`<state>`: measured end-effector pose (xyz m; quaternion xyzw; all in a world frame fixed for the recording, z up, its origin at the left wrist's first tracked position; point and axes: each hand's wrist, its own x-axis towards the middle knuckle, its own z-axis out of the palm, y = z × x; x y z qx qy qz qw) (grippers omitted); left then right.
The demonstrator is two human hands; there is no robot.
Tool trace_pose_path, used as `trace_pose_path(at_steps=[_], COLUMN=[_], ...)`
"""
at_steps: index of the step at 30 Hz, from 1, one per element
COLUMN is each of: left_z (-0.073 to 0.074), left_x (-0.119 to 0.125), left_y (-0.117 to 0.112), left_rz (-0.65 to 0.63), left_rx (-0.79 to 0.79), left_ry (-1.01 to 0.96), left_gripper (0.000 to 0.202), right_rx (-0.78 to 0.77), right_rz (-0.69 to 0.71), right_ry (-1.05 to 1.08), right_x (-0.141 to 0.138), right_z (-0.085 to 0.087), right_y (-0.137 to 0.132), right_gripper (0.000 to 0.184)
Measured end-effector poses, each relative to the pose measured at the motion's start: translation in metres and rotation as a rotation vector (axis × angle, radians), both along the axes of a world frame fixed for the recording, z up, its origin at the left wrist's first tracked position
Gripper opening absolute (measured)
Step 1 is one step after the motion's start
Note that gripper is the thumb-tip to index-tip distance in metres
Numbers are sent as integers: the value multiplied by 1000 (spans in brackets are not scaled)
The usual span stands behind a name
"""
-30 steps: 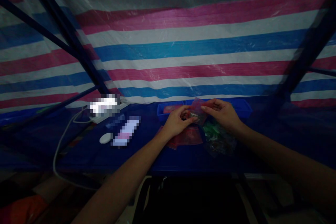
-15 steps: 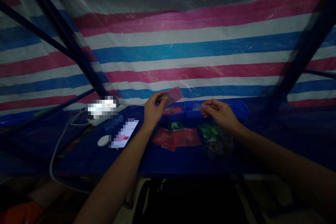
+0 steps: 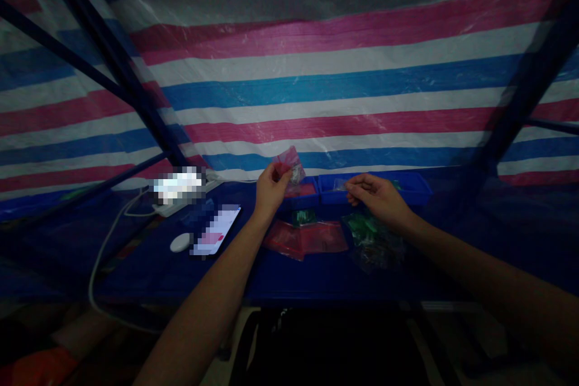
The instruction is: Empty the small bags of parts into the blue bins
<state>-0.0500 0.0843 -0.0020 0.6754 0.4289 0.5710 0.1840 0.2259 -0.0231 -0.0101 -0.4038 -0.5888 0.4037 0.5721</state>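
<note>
While a broad striped sheet (image 3: 344, 84) in pink, white and blue fills the backdrop, below it runs the dark blue table (image 3: 289, 280)! Along its far side sits a wide blue tray (image 3: 332, 198), and just left of that a smaller blue tray (image 3: 302, 201). Here's the right hand (image 3: 377, 196), over the wide tray's front edge, fingers curled, thumb near the fingertips; and the left hand (image 3: 271, 193), beside the smaller tray, thumb and fingers pinched together. Out front, red bags (image 3: 321, 238) lie flat, with a heap of clear and green bags (image 3: 375, 241) to their right and a phone (image 3: 219, 229), partly pixelated, well to the left. And there's the pink bag (image 3: 293, 163), gripped in that left pinch, tilted above the smaller tray, something pale inside! A green packet (image 3: 303, 217) lies just behind the red bags, a white disc (image 3: 181, 242) beside the phone. Tiniest of all, a clear packet (image 3: 339, 183) at the right fingertips; I can't tell whether they grip it.
</note>
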Motion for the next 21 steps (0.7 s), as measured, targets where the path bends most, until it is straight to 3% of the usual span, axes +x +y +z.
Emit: trace_pose_path(at_steps=[3, 6, 8, 10, 15, 21], left_z=[-2, -3, -2, 1, 3, 0], left_x=[3, 5, 6, 6, 4, 0], left_y=[2, 0, -5, -10, -14, -11], left_rz=[36, 36, 22, 18, 57, 85], left_rx=[0, -2, -26, -35, 5, -25], left_ry=[-14, -3, 57, 162, 367, 366], left_gripper=[36, 74, 88, 82, 41, 35], right_rx=[5, 5, 9, 24, 14, 11], right_rz=[-7, -6, 2, 8, 14, 24], right_ry=[-14, -28, -31, -38, -56, -71], right_x=[-1, -1, 0, 0, 0, 0], right_z=[2, 1, 0, -2, -2, -4], right_y=[-1, 0, 1, 2, 1, 3], right_gripper=[35, 35, 34, 34, 33, 36])
